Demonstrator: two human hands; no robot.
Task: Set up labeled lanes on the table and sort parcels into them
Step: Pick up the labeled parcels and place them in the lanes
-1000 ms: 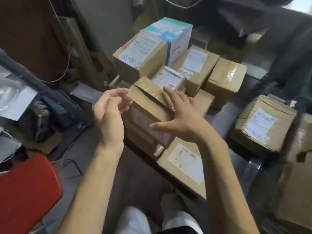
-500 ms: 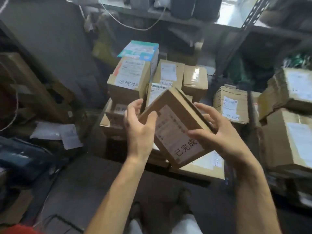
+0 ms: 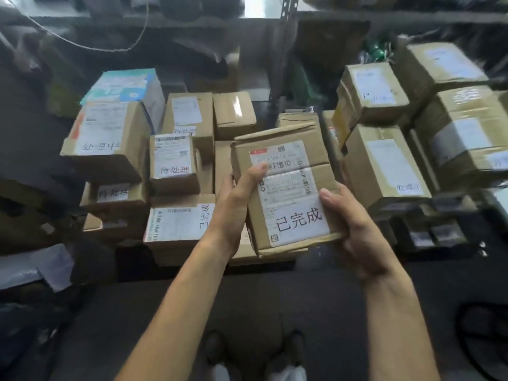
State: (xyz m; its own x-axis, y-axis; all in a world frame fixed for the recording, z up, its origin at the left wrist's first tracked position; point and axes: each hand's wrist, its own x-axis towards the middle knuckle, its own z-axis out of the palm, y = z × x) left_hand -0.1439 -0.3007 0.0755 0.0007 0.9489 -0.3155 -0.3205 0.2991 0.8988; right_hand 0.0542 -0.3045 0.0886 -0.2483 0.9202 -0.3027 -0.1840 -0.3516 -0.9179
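Observation:
I hold a brown cardboard parcel [image 3: 288, 185] in both hands, lifted above the pile, label face up. Its white shipping label carries a tag reading 已完成. My left hand [image 3: 236, 204] grips the parcel's left edge, thumb on the label. My right hand [image 3: 354, 229] grips the lower right corner, thumb on top. Below and to the left lies another parcel [image 3: 178, 224] with the same tag. Parcels tagged 待处理 [image 3: 173, 163] and 处理中 [image 3: 107, 138] stand in the left stack.
More taped boxes [image 3: 384, 166] are stacked at the right, one tagged 处理中. A blue-and-white carton [image 3: 123, 83] tops the left stack. Dark shelving and a metal upright [image 3: 288, 6] stand behind. My feet [image 3: 261, 364] are on dark floor below. Papers [image 3: 35, 268] lie at the left.
Both hands took hold of the parcel and lifted it off the pile, then turned it level so its label faces me. The view has swung right and upward.

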